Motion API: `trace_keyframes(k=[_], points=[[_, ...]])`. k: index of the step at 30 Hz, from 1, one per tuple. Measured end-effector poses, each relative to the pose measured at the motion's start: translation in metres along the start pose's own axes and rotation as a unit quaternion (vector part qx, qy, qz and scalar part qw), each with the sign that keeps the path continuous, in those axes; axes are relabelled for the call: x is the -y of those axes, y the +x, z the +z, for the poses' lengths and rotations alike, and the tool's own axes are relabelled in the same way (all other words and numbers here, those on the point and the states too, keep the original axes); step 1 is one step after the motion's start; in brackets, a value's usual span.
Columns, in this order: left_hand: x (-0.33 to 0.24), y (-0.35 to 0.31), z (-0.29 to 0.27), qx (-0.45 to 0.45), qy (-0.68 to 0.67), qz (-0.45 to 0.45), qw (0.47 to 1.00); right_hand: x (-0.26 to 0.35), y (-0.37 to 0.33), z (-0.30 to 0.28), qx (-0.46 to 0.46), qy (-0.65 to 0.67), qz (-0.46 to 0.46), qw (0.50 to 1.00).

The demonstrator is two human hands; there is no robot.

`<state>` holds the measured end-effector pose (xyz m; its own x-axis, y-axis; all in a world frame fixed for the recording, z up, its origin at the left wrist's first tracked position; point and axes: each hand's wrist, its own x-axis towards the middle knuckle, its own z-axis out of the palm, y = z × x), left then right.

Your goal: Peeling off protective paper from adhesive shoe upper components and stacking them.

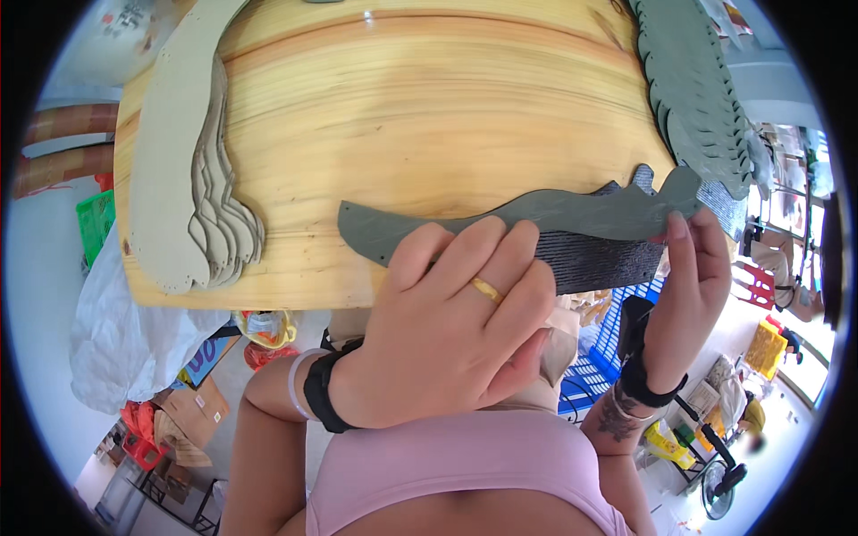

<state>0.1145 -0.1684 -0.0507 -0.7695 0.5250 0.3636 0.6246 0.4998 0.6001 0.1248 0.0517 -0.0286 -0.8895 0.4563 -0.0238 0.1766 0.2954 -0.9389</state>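
A long flat grey-green cutout (572, 210) with a wavy outline and small holes near its ends lies along the table's near edge. Under it shows a black ribbed piece (594, 259), sticking out on the near side and a little beyond the far edge. My left hand (456, 326), with a gold ring, is curled over the cutout's near edge left of its middle; its fingertips are partly hidden. At the right end, my right hand (693, 268) pinches the cutout between thumb and fingers.
Beige wavy cutouts (223, 219) lie stacked on the wooden table (402, 116) at the left. A fanned row of grey-green cutouts (693, 89) runs along the right edge. Below the table stands a blue plastic basket (617, 326). A white plastic bag (134, 330) hangs at the left.
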Motion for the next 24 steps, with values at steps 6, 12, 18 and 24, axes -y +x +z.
trace_keyframes(k=[6, 12, 18, 24], points=[[0.006, 0.003, -0.002, 0.011, -0.006, 0.006, 1.000, -0.011, 0.011, -0.007, -0.005, -0.058, 0.007, 0.998], [0.013, 0.005, -0.003, 0.022, -0.050, 0.016, 0.998, -0.011, 0.014, -0.002, 0.005, -0.056, 0.001, 0.998], [0.015, 0.005, -0.006, 0.038, -0.044, 0.028, 0.998, -0.012, 0.016, 0.000, 0.004, -0.080, 0.000, 0.997], [0.015, 0.004, -0.007, 0.043, -0.035, 0.026, 0.998, -0.011, 0.018, -0.001, -0.042, -0.159, 0.004, 0.986]])
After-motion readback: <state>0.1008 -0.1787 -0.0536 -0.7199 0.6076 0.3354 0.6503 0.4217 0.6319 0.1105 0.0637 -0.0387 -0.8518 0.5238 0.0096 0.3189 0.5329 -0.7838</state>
